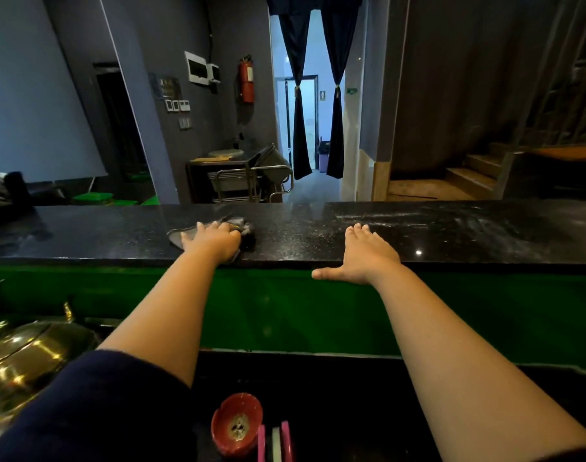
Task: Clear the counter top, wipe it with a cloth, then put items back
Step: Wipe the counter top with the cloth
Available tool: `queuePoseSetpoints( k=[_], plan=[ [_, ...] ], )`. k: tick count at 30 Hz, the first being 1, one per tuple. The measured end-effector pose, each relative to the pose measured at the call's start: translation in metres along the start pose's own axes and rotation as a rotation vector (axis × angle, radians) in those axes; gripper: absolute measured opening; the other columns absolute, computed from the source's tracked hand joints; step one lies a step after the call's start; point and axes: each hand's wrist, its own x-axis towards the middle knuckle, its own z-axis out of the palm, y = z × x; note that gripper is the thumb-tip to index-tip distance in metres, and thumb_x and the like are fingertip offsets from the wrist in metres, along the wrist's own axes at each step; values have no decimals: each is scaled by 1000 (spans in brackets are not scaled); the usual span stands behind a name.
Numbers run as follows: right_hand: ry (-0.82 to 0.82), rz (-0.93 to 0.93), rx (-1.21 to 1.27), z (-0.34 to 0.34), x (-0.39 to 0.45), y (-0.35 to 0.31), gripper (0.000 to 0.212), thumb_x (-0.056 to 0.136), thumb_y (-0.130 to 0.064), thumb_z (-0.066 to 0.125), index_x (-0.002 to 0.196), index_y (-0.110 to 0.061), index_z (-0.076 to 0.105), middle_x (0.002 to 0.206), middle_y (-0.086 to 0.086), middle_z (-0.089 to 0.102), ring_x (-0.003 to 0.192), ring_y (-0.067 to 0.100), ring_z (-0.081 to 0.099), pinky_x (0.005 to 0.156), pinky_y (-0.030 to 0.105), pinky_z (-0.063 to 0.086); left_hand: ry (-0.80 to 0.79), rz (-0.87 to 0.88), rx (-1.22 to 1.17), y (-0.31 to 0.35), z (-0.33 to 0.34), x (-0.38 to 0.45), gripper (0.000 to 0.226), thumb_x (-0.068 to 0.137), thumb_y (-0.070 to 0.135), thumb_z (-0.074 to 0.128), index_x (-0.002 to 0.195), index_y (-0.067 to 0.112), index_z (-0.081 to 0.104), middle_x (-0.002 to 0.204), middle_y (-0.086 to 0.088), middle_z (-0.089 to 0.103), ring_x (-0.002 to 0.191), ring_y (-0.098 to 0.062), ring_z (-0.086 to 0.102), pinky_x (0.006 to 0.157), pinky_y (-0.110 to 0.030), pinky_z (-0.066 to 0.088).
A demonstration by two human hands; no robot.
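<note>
A long black speckled counter top (451,235) runs across the view. My left hand (215,240) lies flat on a grey cloth (178,236), pressing it onto the counter left of centre. Part of the cloth sticks out past the fingers, near the far edge. My right hand (365,255) rests flat on the counter's near edge, fingers straight and thumb spread out over the edge, holding nothing. Streaks show on the surface to the right of it.
Below the counter is a green panel (285,311). On the lower shelf near me sit a red ashtray-like bowl (236,423), a pink and white item (276,441), and shiny metal pots (28,355) at the left. Beyond the counter stand a metal cart (248,178) and stairs (468,175).
</note>
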Motion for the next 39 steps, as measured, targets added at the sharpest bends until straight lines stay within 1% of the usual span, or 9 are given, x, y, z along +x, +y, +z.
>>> queuePoseSetpoints(
  k=[3, 7, 11, 15, 21, 28, 32, 35, 39],
  plan=[
    [18, 21, -20, 1, 0, -2, 138, 57, -91, 47, 152, -1, 3, 161, 17, 2, 149, 29, 1, 120, 42, 8, 39, -62, -45, 17, 8, -14, 54, 96, 36, 23, 149, 22, 27, 161, -3, 13, 147, -35, 1, 112, -64, -2],
    [-9, -10, -33, 0, 5, -1, 139, 56, -89, 52, 152, -2, 2, 161, 16, 0, 149, 27, 0, 120, 42, 5, 80, 155, -48, 73, 26, -50, 50, 97, 36, 23, 144, 22, 34, 159, -2, 20, 146, -31, 12, 114, -62, 4],
    [-5, -42, -13, -1, 7, 1, 136, 59, -88, 53, 153, -4, 1, 162, 14, 0, 150, 25, 0, 121, 41, 5, 90, 284, -25, 97, 33, -69, 52, 97, 38, 22, 147, 25, 30, 160, 1, 14, 148, -27, 6, 114, -58, 2],
    [-49, -55, 0, -6, -1, 25, 134, 61, -88, 48, 153, -5, -2, 162, 12, -3, 150, 24, -2, 120, 40, 5, -11, 201, 6, 72, 18, -33, 57, 98, 47, 16, 152, 26, 19, 162, 0, 4, 148, -31, -2, 112, -63, -2],
    [-32, 3, 26, -8, -9, 63, 141, 47, -95, 41, 154, -11, 3, 163, 6, 0, 150, 19, -1, 120, 40, 5, -68, 88, 23, 76, 9, 28, 64, 94, 62, 15, 152, 34, 12, 162, 1, -2, 147, -34, -7, 110, -69, -5],
    [-5, -18, 29, -6, -6, 64, 134, 55, -92, 48, 154, -12, 6, 163, 4, 3, 150, 18, 2, 121, 40, 5, -110, 493, 59, 160, 28, 18, 52, 98, 50, 15, 149, 40, 18, 161, 5, 4, 148, -27, 2, 112, -66, 2],
    [-18, -61, 61, -10, -11, 70, 130, 62, -83, 57, 154, -10, 2, 163, 6, 1, 150, 21, 2, 119, 39, 6, -119, 645, 128, 155, 38, -12, 57, 95, 47, 14, 150, 36, 16, 161, 5, 3, 148, -25, 3, 114, -62, 9],
    [-65, -85, -9, -14, -13, 96, 131, 62, -84, 55, 154, -10, 1, 163, 8, -1, 150, 22, -1, 120, 42, 0, -69, 512, 48, 132, 35, -16, 52, 99, 46, 14, 150, 37, 19, 161, 6, 4, 148, -26, 4, 114, -60, 4],
    [-145, -48, -55, -23, -7, 133, 132, 58, -87, 54, 154, -15, 1, 163, 5, -3, 149, 21, -6, 114, 57, -13, -87, 267, 23, 126, 25, 11, 53, 100, 49, 15, 151, 37, 17, 162, 4, 1, 148, -28, 0, 113, -60, -3]
  ],
)
